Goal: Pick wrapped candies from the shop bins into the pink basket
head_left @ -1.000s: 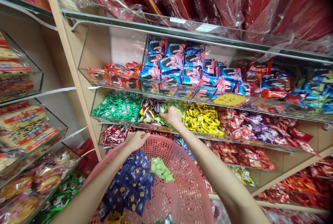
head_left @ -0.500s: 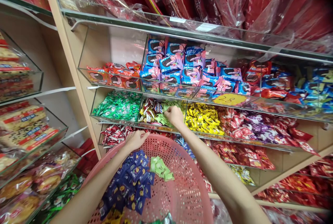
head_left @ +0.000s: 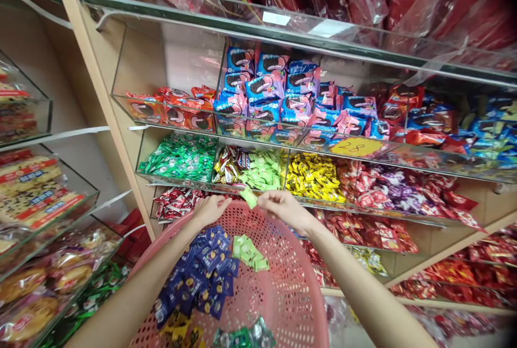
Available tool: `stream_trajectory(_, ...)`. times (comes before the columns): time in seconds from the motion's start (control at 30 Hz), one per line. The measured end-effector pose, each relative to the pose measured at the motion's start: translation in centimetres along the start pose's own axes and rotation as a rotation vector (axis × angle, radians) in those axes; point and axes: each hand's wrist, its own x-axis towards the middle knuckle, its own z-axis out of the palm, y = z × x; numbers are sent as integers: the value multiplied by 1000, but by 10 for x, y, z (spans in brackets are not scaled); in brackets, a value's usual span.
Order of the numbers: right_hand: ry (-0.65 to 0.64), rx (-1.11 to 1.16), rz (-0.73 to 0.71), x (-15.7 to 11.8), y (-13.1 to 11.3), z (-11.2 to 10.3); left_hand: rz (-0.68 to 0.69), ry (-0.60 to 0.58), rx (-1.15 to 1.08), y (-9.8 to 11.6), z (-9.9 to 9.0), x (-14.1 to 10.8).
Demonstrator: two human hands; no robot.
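My right hand (head_left: 285, 209) pinches a light green wrapped candy (head_left: 248, 197) above the far rim of a pink perforated plastic basket (head_left: 297, 262). My left hand (head_left: 210, 210) grips that basket's far rim, fingers curled over the edge. Inside the basket lie a heap of dark blue packets (head_left: 205, 267), a small pile of light green candies (head_left: 249, 252), some yellow packets (head_left: 181, 332) and green wrapped sweets (head_left: 244, 335). Just beyond my right hand, a clear bin holds more light green candies (head_left: 264, 170) beside brown and white wrapped sweets (head_left: 232, 164).
Bins of green candies (head_left: 180, 157) and yellow candies (head_left: 313, 175) flank the light green ones. Blue and pink biscuit packs (head_left: 264, 87) fill the shelf above, behind a yellow price tag (head_left: 355, 146). At left stand packaged pastries (head_left: 36, 192). A glass shelf edge (head_left: 258, 30) crosses overhead.
My right hand has come out of the light green candy bin and back over the basket's rim, now with a candy in its fingers. My left hand stays on the rim.
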Motion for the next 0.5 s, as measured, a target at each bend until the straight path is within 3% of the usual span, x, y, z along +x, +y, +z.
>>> stream_trajectory(0.1,-141,-92,98,-12,30,14,7,0,7,4,1,1)
stream_trajectory(0.23,-194,-314,311,-8,68,33,16,-11,5,11,1,1)
stream_trajectory(0.33,-207,-391,453,-1,80,42,14,-18,10,13,2,0)
stream_trajectory(0.5,-170,-465,484,16,85,54,0,-16,7,12,2,0)
